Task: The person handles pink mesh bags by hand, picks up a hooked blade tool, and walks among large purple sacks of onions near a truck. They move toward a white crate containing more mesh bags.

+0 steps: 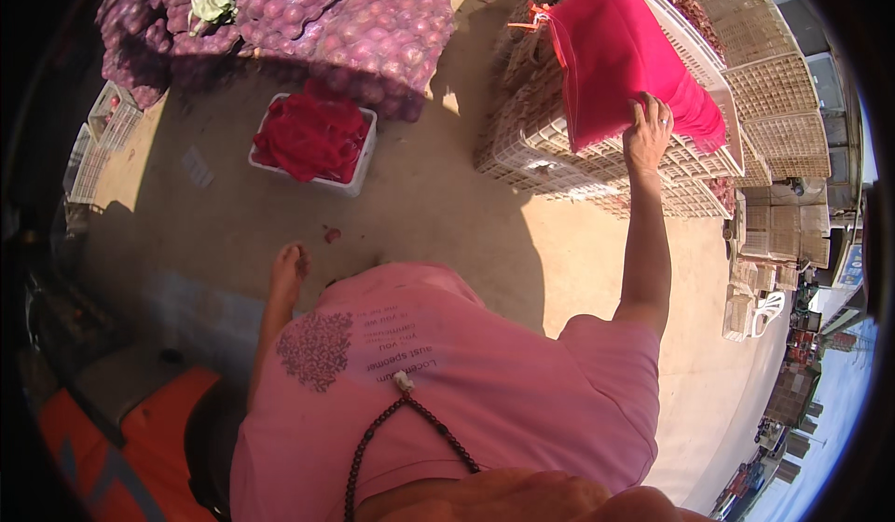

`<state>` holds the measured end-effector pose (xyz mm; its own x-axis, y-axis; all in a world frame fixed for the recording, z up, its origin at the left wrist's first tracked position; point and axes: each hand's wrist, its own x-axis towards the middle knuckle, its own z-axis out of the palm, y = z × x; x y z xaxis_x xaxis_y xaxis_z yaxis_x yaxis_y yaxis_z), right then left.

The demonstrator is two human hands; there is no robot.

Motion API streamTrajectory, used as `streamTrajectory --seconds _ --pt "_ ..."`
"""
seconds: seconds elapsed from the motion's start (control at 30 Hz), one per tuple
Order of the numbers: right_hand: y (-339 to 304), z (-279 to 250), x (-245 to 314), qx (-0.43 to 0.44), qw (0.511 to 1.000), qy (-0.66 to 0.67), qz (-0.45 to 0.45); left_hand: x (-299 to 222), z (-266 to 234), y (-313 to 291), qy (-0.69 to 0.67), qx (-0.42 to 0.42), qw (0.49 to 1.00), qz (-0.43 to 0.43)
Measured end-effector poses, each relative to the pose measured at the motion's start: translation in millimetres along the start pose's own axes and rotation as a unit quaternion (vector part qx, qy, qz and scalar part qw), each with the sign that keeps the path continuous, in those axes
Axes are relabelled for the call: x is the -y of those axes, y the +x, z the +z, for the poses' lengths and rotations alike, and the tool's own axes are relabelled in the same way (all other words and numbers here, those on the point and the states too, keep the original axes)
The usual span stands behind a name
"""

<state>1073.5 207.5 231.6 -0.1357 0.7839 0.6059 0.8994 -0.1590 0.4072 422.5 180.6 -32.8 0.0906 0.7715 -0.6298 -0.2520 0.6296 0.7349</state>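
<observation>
My right arm stretches forward and to the right. The right hand [647, 135], with a ring on one finger, has its fingers bent over the near edge of a stack of bright red mesh bags [606, 56]. Orange ties hang from the stack's far left end, and it lies on top of light plastic crates [569, 154]. My left hand [291, 263] hangs low beside my body, away from any object. Its fingers are curled in, and nothing shows in them.
A white tub [359, 175] piled with red mesh [312, 135] stands on the floor ahead. Behind it are full mesh sacks of red onions [373, 42], with a pale leafy piece [213, 11] on top. More crates [778, 93] rise at right. A white plastic chair [768, 314] stands farther off.
</observation>
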Motion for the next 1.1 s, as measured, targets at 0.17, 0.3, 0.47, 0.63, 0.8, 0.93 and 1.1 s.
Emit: streamTrajectory --seconds 0.17,0.3,0.47,0.63,0.8,0.93,1.1 --pt "37 47 71 0.173 0.983 -0.056 -0.03 -16 11 -18 0.037 -0.038 0.999 0.009" --pt "56 100 73 0.315 0.924 -0.214 0.042 -10 -8 -34 0.013 -0.085 0.996 0.013" --pt "6 218 16 0.145 0.947 -0.288 0.008 7 -30 -75 -0.035 -0.163 0.986 0.025" --pt "4 254 1 0.1 0.979 -0.174 -0.046 27 -43 -100 -0.058 -0.199 0.978 0.017" --pt "-4 249 3 0.13 0.985 0.065 0.087 22 -36 -100 -0.073 -0.179 0.981 0.024" --pt "4 232 -4 0.143 0.98 0.104 0.092 12 -33 -96 -0.064 -0.157 0.985 0.03" --pt "46 110 87 0.167 0.93 0.215 0.247 8 -40 -84 -0.04 -0.141 0.989 0.025"
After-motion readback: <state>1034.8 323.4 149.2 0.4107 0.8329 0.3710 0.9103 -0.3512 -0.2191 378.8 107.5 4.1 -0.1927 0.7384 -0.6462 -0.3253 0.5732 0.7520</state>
